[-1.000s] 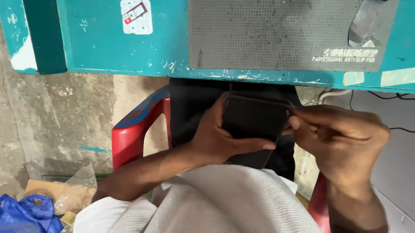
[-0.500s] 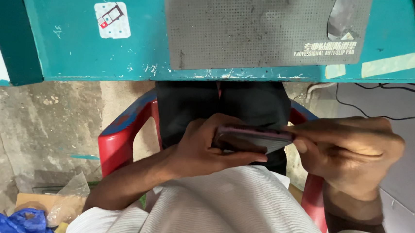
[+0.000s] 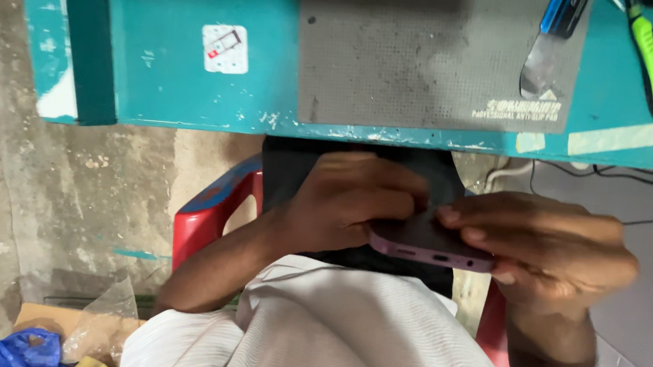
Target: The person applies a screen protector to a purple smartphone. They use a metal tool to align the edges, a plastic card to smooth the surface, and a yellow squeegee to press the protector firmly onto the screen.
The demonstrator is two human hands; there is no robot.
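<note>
Purple phone (image 3: 429, 248) sits edge-on over my lap, below the teal table (image 3: 196, 82). Left hand (image 3: 348, 204) grips its left end, right hand (image 3: 552, 249) pinches the right. Best to keep grip even, thumbs clear of the port edge.

The phone (image 3: 433, 248) has a smooth, satiny purple metal edge. The teal table (image 3: 196, 82) is chipped painted wood under a matt, dotted grey rubber mat (image 3: 412, 59). The floor (image 3: 73, 189) is rough concrete.

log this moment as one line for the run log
left hand: grips slim purple smartphone from left | right hand: holds its right end | phone: over lap, port edge toward camera | around: teal workbench, grey anti-slip mat, red plastic chair
</note>
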